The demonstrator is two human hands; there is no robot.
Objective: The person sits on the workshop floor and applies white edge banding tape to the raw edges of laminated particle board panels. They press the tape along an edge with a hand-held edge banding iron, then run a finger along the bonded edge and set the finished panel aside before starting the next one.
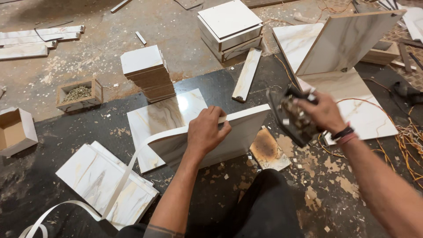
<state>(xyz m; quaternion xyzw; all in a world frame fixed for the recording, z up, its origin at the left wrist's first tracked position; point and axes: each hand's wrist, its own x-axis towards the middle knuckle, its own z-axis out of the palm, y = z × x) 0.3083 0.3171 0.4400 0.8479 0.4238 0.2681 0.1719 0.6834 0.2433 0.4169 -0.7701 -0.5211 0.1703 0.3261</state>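
Across the middle of my view, the dark floor (66,132) is carrying everything, dusted with chips and sawdust, with paler concrete running off toward 11 o'clock. On it I am holding a marble-patterned panel (238,132) standing on edge at the centre; my left hand (206,132) is pressing on its top edge, fingers curled together over the white edge strip (123,176), which is trailing off loose toward 7 o'clock. At 3 o'clock my right hand (324,112) is gripping a dark hand tool (293,119), fingers clamped round it, held just off the panel's right end. I judge the edging step is in hand: the tool needs bringing squarely onto the strip at that end while my left keeps the band seated. Another leaning panel (343,42) is standing at 1 o'clock, a stack of small boards (147,72) at 11, a wooden tray of screws (79,93) at 9, orange wires (410,141) at 3.
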